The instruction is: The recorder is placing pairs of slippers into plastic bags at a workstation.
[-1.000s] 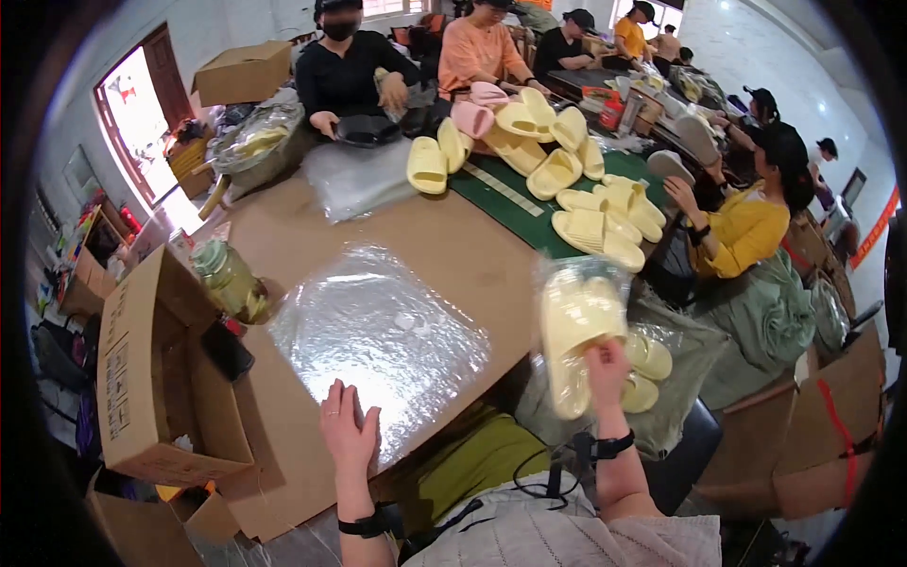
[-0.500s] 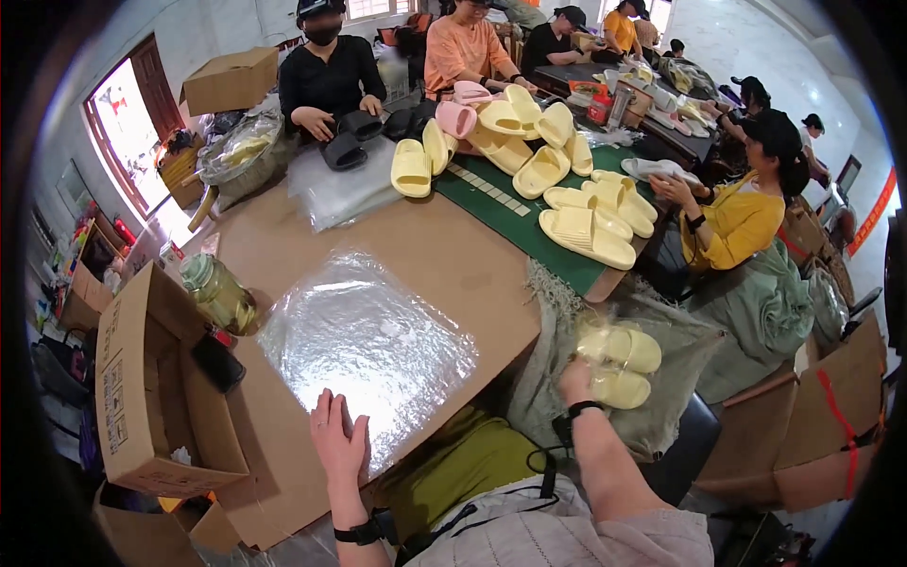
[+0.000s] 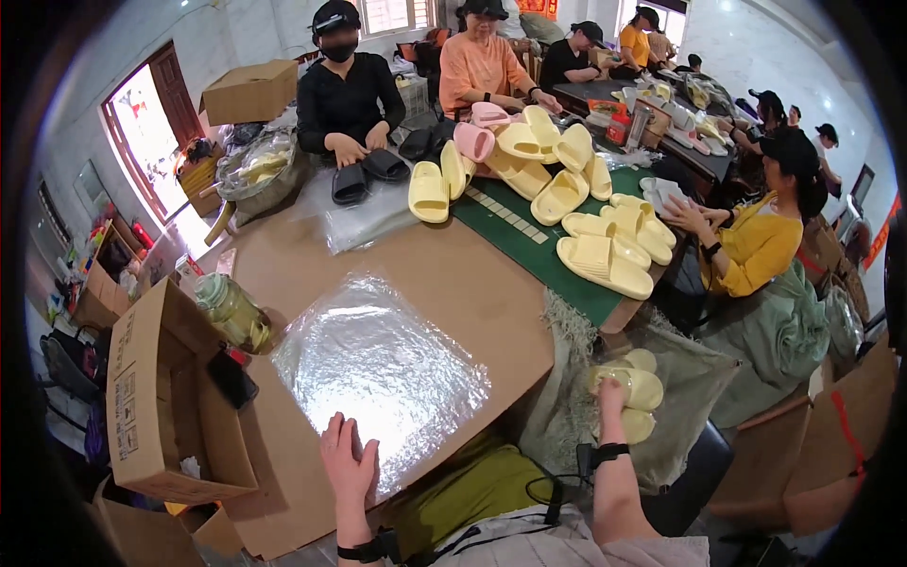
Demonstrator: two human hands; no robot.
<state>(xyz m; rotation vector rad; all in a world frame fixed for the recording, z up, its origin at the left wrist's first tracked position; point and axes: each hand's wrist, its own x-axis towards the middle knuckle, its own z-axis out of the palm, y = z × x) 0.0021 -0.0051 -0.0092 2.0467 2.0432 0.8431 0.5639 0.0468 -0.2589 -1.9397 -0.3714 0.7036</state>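
My left hand (image 3: pixel 350 463) lies with fingers spread on the near edge of a stack of clear plastic bags (image 3: pixel 397 354) on the brown table. Out to the right, beyond the table edge, my right hand (image 3: pixel 612 392) is closed at the near-left side of pale yellow slide slippers (image 3: pixel 635 389). The slippers are over a grey-green woven sack (image 3: pixel 685 392); shine around them earlier looks like a clear bag. My right fingertips are partly hidden, and I cannot tell whether the slippers rest on the sack.
An open cardboard box (image 3: pixel 179 397), a phone (image 3: pixel 231 380) and a glass jar (image 3: pixel 233 314) stand on the left. Yellow slides (image 3: pixel 605 266) pile on a green mat (image 3: pixel 510 250). Across the table, a person in black (image 3: pixel 350 99) handles black slides (image 3: pixel 385 165); a person in yellow (image 3: pixel 756 241) sits right.
The whole view has shifted slightly, with the scene lower in it. My right hand has moved further over the slippers. My left hand stays on the bags.
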